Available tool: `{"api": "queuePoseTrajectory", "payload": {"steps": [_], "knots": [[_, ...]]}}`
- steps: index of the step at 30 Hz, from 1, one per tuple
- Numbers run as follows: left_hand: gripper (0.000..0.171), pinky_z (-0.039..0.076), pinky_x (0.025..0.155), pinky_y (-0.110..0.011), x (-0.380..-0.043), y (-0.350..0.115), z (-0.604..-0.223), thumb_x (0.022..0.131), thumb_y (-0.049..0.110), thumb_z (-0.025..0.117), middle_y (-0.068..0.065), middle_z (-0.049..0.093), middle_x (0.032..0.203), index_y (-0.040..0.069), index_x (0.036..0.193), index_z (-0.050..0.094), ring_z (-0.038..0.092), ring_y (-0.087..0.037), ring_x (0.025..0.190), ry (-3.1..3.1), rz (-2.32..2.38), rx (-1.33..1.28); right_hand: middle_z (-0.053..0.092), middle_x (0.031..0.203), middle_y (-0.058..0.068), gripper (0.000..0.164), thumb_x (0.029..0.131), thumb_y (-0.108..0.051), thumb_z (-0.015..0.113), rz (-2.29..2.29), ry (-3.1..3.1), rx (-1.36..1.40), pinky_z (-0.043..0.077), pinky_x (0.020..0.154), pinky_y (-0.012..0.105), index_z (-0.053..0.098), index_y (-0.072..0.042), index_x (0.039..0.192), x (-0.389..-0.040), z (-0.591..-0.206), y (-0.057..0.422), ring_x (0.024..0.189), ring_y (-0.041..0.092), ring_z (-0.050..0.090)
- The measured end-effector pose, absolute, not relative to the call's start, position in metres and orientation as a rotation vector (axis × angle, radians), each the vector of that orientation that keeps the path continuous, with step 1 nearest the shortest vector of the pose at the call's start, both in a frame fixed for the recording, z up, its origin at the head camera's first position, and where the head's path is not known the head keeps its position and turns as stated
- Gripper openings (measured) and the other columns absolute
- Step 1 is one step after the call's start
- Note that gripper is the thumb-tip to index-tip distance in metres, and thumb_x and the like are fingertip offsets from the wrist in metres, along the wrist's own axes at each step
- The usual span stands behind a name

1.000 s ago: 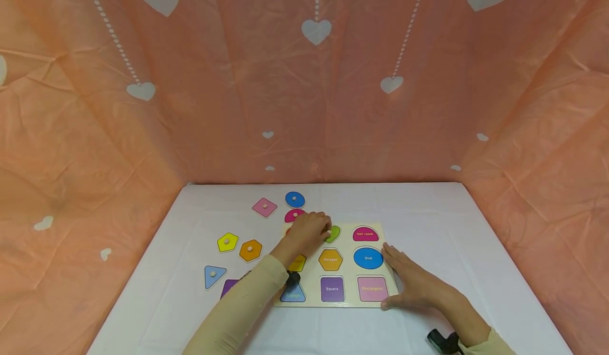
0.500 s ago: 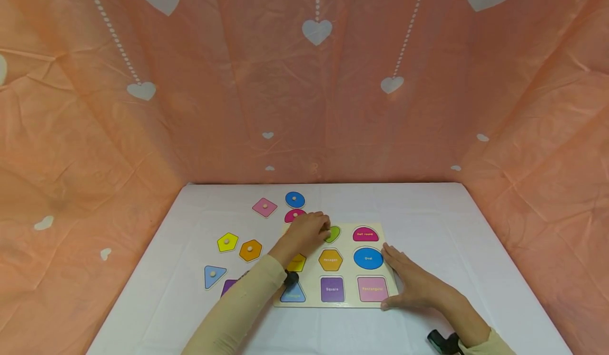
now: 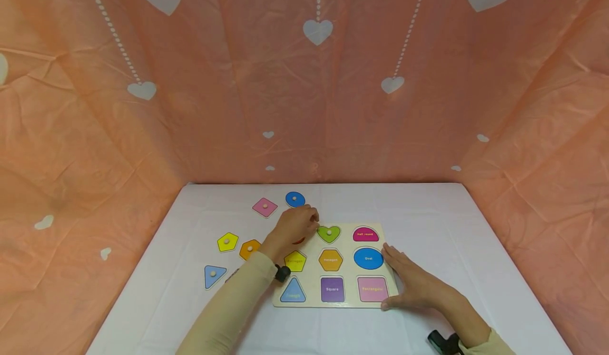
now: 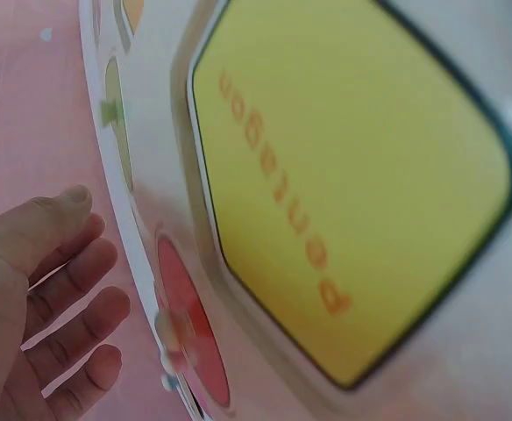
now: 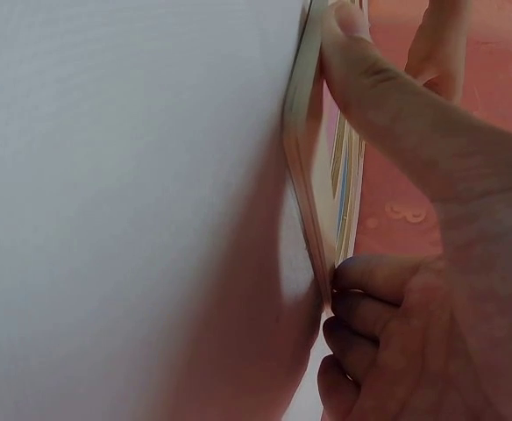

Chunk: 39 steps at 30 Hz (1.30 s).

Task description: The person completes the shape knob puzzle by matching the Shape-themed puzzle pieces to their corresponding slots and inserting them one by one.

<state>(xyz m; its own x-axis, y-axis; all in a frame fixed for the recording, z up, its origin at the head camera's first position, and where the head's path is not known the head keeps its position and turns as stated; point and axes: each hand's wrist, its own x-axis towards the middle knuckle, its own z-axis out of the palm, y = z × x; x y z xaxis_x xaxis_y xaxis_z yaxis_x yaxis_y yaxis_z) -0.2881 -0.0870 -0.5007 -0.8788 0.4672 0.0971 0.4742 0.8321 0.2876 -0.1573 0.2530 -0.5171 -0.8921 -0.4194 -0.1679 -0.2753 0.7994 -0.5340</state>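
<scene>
My left hand [image 3: 296, 225] hovers over the back left of a cream shape puzzle board [image 3: 311, 302], fingers loosely bent and holding nothing in the left wrist view. Just right of it, a green heart piece [image 3: 329, 233] with a knob lies in the board. A red round piece [image 4: 190, 320], also knobbed, sits on the board near my fingers and is mostly hidden in the head view. My right hand [image 3: 418, 283] rests along the board's right edge, thumb at the front corner and fingertips against the side. The yellow pentagon space [image 4: 344, 175] fills the left wrist view.
Loose knobbed pieces lie left of the board: a pink diamond-like one [image 3: 264, 207], a blue oval [image 3: 295, 199], a yellow pentagon [image 3: 228, 242], an orange hexagon [image 3: 249, 249] and a blue triangle [image 3: 214, 276]. Printed shapes such as the purple square [image 3: 332, 289] show on the board.
My left hand has moved left, off the heart piece, which now shows fully in the board. The hand now covers the magenta half-round piece and my sleeve the purple one. My right hand stays put.
</scene>
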Motion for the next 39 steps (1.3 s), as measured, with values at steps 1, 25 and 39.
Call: {"api": "queuePoseTrajectory", "payload": {"steps": [1, 25, 39], "knots": [[0.020, 0.058, 0.096, -0.033, -0.289, -0.089, -0.500, 0.103, 0.028, 0.075, 0.003, 0.070, 0.106, 0.015, 0.119, 0.075, 0.066, -0.016, 0.095, -2.987, -0.485, -0.761, 0.024, 0.175, 0.020, 0.134, 0.068, -0.062, 0.096, -0.741, 2.710, -0.534, 0.031, 0.122, 0.065, 0.029, -0.002, 0.168, -0.157, -0.517, 0.253, 0.159, 0.052, 0.023], [0.019, 0.058, 0.099, -0.038, -0.299, -0.121, -0.497, 0.101, 0.023, 0.078, -0.003, 0.070, 0.112, 0.013, 0.117, 0.075, 0.064, -0.022, 0.105, -3.035, -0.644, -0.492, 0.024, 0.176, 0.020, 0.135, 0.068, -0.061, 0.096, -0.753, 2.697, -0.524, 0.031, 0.122, 0.066, 0.029, -0.002, 0.168, -0.157, -0.517, 0.254, 0.159, 0.052, 0.022], [0.024, 0.053, 0.110, -0.051, -0.306, -0.125, -0.502, 0.103, 0.025, 0.076, -0.008, 0.072, 0.127, 0.015, 0.124, 0.074, 0.066, -0.029, 0.118, -3.051, -0.504, -0.446, 0.025, 0.176, 0.020, 0.134, 0.067, -0.060, 0.097, -0.765, 2.697, -0.515, 0.032, 0.122, 0.066, 0.029, -0.003, 0.168, -0.158, -0.518, 0.254, 0.159, 0.052, 0.022]]}}
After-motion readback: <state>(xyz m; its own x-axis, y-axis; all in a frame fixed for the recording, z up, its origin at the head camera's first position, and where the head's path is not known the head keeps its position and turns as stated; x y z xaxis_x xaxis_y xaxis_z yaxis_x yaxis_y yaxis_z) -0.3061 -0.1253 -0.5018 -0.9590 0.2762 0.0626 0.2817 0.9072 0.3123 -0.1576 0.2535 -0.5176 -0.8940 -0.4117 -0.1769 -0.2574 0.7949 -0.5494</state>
